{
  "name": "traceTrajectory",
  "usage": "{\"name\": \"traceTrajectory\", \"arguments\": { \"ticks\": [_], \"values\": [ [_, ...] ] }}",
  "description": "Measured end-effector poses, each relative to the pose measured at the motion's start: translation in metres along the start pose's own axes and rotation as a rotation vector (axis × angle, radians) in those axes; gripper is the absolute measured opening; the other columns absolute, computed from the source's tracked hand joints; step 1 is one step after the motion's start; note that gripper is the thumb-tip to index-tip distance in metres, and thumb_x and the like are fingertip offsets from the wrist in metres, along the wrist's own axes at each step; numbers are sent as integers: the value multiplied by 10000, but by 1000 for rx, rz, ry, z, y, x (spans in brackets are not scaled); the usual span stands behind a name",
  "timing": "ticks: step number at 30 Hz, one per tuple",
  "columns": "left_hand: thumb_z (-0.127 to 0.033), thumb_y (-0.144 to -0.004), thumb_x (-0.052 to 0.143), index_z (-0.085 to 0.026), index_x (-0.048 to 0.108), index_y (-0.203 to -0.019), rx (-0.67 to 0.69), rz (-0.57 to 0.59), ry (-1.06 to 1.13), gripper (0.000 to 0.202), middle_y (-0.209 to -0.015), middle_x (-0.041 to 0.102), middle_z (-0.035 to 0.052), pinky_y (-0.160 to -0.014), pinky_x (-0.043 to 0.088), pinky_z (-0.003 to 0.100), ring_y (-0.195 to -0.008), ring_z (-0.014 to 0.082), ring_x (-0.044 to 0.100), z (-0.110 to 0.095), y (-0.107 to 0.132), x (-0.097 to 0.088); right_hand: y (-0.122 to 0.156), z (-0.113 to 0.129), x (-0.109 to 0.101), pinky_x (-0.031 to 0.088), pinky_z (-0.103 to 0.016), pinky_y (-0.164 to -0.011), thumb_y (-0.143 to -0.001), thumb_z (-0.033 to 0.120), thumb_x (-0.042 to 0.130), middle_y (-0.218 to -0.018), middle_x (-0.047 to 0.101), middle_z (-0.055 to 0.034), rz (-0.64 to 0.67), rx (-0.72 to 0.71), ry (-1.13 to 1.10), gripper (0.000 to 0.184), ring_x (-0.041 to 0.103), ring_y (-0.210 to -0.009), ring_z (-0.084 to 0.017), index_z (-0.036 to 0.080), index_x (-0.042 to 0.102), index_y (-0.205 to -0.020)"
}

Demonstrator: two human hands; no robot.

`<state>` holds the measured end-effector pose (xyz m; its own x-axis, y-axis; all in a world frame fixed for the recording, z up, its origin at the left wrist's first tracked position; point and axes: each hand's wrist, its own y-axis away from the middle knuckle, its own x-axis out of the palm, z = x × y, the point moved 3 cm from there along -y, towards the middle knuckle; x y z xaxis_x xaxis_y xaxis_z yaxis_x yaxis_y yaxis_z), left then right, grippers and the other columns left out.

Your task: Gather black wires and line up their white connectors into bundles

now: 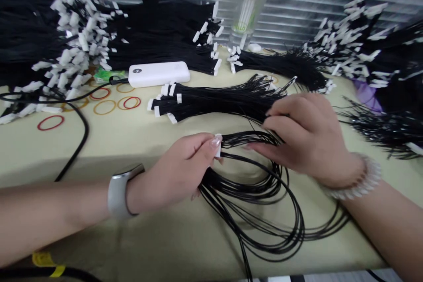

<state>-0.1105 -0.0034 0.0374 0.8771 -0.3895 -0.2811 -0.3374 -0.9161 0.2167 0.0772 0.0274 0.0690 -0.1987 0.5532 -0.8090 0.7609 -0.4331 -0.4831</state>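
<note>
My left hand (180, 169) pinches a bunch of thin black cords (261, 202) at their white end tags (218, 146). The cords loop in a coil on the yellowish table (132, 141) below both hands. My right hand (304, 136) lies over the same cords just right of the tags, fingers curled around the strands. A grey watch sits on my left wrist and a pale bead bracelet on my right. Just behind the hands lies a straight bundle of black cords with white tags (214, 99).
Big heaps of tagged black cords lie at the back left (66, 39), back middle (172, 39) and right (363, 53). A white power bank (158, 73) with a black cable, several rubber bands (102, 106) and a clear bottle (249, 9) stand behind.
</note>
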Motion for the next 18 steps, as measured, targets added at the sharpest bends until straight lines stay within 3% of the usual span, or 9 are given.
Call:
{"name": "traceTrajectory", "arguments": {
  "ticks": [5, 9, 13, 18],
  "values": [
    [-478, -826, 325, -175, 419, -656, -11, -82, 57, 360, -515, 406, -59, -319, 347, 135, -344, 34, 402, 4, -2, 0, -3, 15, -20, 305, -264, -532, -660, 427, 626, -592, 420, -15, 128, 118, -346, 352, 380, -583, -106, 158, 434, -538],
    [-489, -825, 316, -179, 415, -654, -47, -123, 93, 368, -451, 401, -62, -302, 343, 134, -326, 46, 416, 7, -3, 0, 1, 26, -31, 240, -209, -390, -800, 371, 472, -458, 327, 22, 323, 289, -773, 377, 285, -429, -51, 156, 413, -496],
    [-478, -827, 319, -180, 400, -658, -52, -148, 110, 351, -487, 418, -57, -293, 360, 147, -323, 50, 424, 7, -4, 0, 10, 37, -23, 319, -181, -433, -806, 338, 467, -545, 486, 26, 485, 414, -801, 216, 429, -495, -55, 183, 546, -678],
    [-485, -819, 331, -180, 391, -661, -62, -171, 89, 348, -549, 441, -57, -293, 371, 148, -317, 40, 427, 5, -4, 0, 6, 56, -2, 350, -190, -564, -833, 238, 409, -674, 557, 29, 628, 406, -992, 190, 486, -614, -53, 195, 569, -741]
  ]
}}
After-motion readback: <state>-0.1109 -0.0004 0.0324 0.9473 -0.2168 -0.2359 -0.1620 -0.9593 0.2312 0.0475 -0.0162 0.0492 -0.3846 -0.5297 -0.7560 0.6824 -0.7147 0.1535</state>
